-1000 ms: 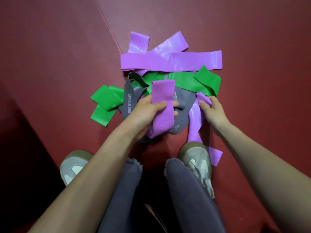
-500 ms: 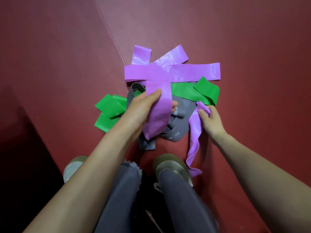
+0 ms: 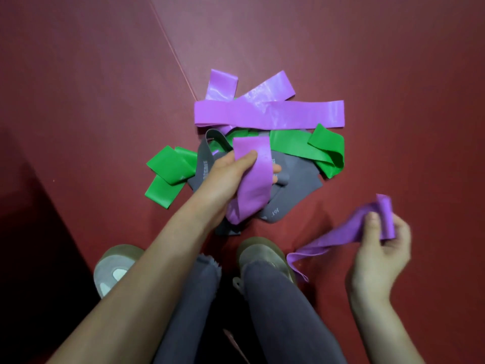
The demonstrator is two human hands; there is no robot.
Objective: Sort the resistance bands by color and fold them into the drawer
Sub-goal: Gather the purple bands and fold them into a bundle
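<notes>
Your right hand [image 3: 380, 248] has drawn its purple band [image 3: 341, 235] clear of the heap and holds it off to the right, above the floor [image 3: 393, 74], fingers [image 3: 371, 219] curled round one end. Your left hand [image 3: 228, 174] keeps a second purple band [image 3: 253, 179] clenched over the grey bands [image 3: 291, 177]. Two purples are now freed, so sorting has begun, but the green bands [image 3: 288, 145] and long purple bands [image 3: 267, 115] lie unsorted, and no drawer is in view.

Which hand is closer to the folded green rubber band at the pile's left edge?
Left. The left hand, gripping a purple rubber band, is just beside the folded green rubber band; the right hand, holding a second purple band, is far off past the grey fabric bands.
</notes>
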